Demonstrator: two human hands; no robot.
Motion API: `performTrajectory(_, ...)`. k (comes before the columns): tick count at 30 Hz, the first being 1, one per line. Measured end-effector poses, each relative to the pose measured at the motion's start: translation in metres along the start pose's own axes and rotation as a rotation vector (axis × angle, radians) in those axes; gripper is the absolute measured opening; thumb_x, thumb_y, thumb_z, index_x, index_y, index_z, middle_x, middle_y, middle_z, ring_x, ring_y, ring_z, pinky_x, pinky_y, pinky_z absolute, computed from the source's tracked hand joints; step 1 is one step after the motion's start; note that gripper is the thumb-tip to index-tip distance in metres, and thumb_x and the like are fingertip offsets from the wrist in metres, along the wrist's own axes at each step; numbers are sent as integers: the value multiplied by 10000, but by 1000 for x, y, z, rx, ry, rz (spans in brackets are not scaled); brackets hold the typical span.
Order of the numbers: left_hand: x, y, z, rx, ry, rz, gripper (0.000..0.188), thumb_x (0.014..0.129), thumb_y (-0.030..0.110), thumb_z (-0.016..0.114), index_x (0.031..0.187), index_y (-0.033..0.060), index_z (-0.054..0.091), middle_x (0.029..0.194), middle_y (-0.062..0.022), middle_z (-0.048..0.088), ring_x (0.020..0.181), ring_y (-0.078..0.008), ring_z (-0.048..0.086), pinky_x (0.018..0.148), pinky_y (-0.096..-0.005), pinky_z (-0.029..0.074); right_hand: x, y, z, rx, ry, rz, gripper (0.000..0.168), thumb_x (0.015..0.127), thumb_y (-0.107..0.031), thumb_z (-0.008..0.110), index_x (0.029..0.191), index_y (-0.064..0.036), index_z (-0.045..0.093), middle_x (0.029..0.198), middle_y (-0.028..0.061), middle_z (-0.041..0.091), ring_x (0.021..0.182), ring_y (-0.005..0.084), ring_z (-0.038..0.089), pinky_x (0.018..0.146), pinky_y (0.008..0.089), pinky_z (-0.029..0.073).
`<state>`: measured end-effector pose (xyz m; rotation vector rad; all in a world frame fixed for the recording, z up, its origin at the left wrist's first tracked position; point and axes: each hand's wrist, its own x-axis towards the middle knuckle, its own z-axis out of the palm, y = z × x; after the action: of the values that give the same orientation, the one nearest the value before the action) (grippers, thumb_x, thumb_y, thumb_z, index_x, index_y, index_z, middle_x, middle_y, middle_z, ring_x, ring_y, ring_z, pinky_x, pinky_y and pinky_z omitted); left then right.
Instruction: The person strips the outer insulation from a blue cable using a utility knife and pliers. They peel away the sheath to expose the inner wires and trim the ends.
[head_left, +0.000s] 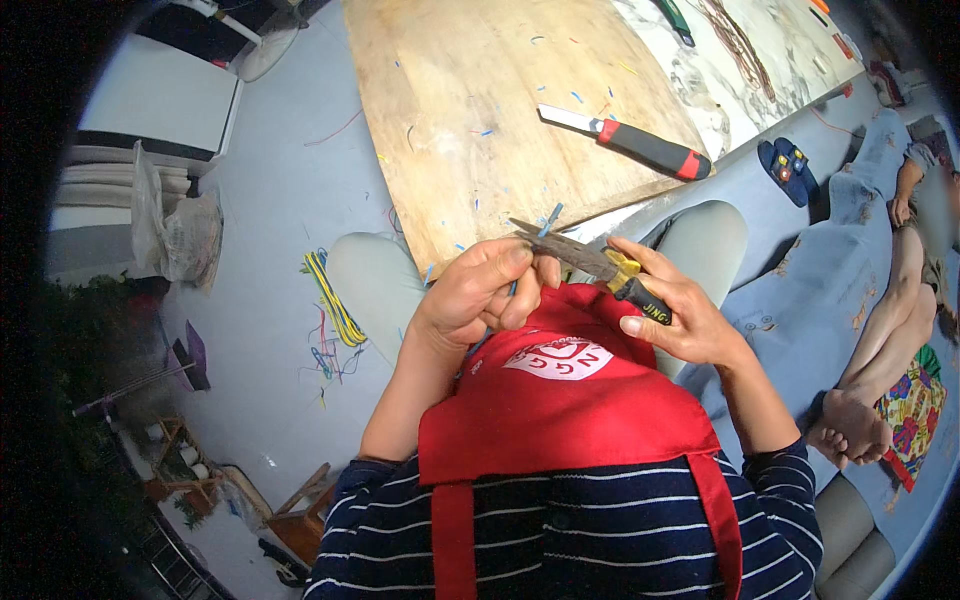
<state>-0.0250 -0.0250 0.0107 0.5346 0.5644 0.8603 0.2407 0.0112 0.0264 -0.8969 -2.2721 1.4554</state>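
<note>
In my right hand is a pair of long-nose pliers with black and yellow handles, its jaws pointing to the upper left. A blue insulated wire crosses at the jaws, its short end sticking up past them. Below the jaws, my left hand pinches the lower part of this wire; whether the jaws touch it tightly is not plain. A utility knife with a black and red handle lies on the wooden board, among small scraps of coloured insulation.
A marble-patterned surface bears a green cutter and a brown wire bundle. Yellow and blue wires lie on the floor at left, with loose scraps nearby. Another person lies on the blue-covered couch at right; slippers stand beside it.
</note>
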Motion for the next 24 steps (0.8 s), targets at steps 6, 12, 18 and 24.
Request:
performTrajectory(6,3,-3,1,17,-19,-19,334,949,275,455,958,-44,553,527,-7,480,390,-46,361,343,-172,208,11,-5,0,25,18,-56,396,803,-243,666,1118,-21,574,1303,191,433,1177,331,449,992,384,342)
performTrajectory(12,6,-2,4,43,81,-24,311,947,265,466,946,-33,554,539,-13,484,391,-46,365,343,-164,206,12,-12,-1,-14,5,-23,402,811,-252,656,1128,-22,565,1201,187,495,1120,330,493,962,369,381)
performTrajectory(18,8,-2,3,43,-2,-15,341,956,295,446,953,-26,559,533,-10,480,388,-39,349,341,-169,190,12,-6,0,125,-12,-72,385,824,-238,648,1129,-18,565,1247,175,484,1151,306,484,967,371,381)
performTrajectory(24,13,-6,-1,25,-38,6,376,966,321,425,967,-28,562,525,-8,479,384,-24,321,344,-167,175,14,-8,-4,229,-85,-34,340,829,-216,643,1080,4,578,1190,162,528,1090,290,527,934,363,403)
